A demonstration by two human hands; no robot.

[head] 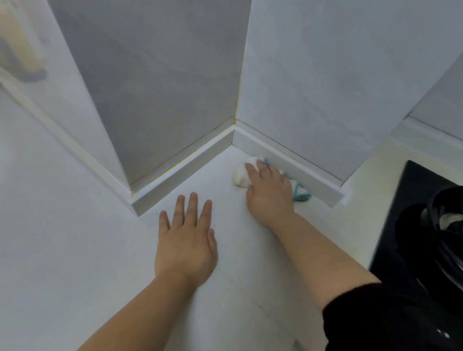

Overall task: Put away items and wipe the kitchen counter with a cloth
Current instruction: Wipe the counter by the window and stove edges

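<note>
Nearest to the camera, the left hand (pixel 186 245) lies flat on the white surface (pixel 46 241), its fingers (pixel 192 208) spread apart and holding nothing. Beyond it, the right hand (pixel 269 193) presses the cloth (pixel 241 176), fingers laid over it rather than clamped. The cloth sits under these fingers, against the low ledge (pixel 296 168) near the corner. Risk, I think: the bunched cloth may slip out sideways, or miss the seam itself. To the right of the fingers, the black stove (pixel 447 226) could catch the sleeve (pixel 379 334).
</note>
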